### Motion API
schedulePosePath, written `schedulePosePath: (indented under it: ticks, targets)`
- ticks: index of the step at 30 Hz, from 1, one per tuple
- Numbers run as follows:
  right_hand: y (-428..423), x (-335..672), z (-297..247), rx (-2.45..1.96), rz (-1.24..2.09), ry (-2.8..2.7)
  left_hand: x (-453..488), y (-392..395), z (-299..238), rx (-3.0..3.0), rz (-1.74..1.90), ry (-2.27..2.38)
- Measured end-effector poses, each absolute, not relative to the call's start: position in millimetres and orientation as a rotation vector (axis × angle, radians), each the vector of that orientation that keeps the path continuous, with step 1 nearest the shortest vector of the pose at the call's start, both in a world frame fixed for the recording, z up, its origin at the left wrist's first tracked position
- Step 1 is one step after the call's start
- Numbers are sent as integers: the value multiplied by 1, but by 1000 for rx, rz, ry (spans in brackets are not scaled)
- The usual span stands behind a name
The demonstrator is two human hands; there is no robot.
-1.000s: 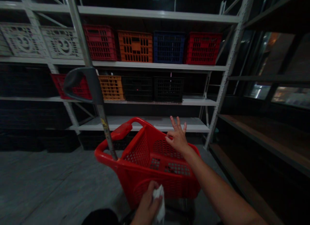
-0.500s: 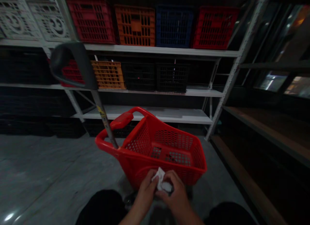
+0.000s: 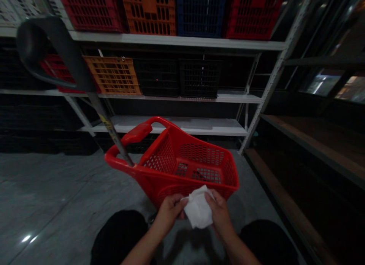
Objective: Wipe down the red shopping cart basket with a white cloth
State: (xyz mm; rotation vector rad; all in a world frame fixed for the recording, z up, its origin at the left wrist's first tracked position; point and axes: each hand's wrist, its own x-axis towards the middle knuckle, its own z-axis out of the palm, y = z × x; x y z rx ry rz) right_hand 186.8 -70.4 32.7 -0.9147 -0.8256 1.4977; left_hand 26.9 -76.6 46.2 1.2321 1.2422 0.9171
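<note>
A white tissue (image 3: 199, 208) hangs partly unfolded between my two hands, low in the middle of the view. My left hand (image 3: 171, 208) pinches its left edge between thumb and fingers. On the other side, my right hand (image 3: 218, 208) grips the right edge, thumb on top. Just beyond them stands a red plastic rolling basket (image 3: 182, 179) with perforated walls. Its pull handle, a metal pole with a dark grey grip (image 3: 71, 54), leans up to the left.
White metal shelving (image 3: 168, 99) runs behind the basket, with red, an orange crate (image 3: 149, 12), a blue crate (image 3: 201, 14) and black crates on it. A darker shelf unit (image 3: 313, 143) stands at right. My knees frame the grey floor (image 3: 57, 189) near me.
The tissue was crumpled small between my fingers and is now spread wider. My hands have moved slightly apart. The view has tilted down a little and come closer to the basket.
</note>
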Motion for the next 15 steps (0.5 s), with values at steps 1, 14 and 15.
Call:
schedulePosePath:
  ticks: [1,14,15]
  targets:
    - [-71,186,32,-915,1517,-851,26,-77,46,1235,923,1218]
    - [-18,229,58,-1187,547,-1627,-96,-75,84,2040,1700,2027]
    - [-14,230,53,-1163,420,-1771,-113,-71,91,2127,1752,2153]
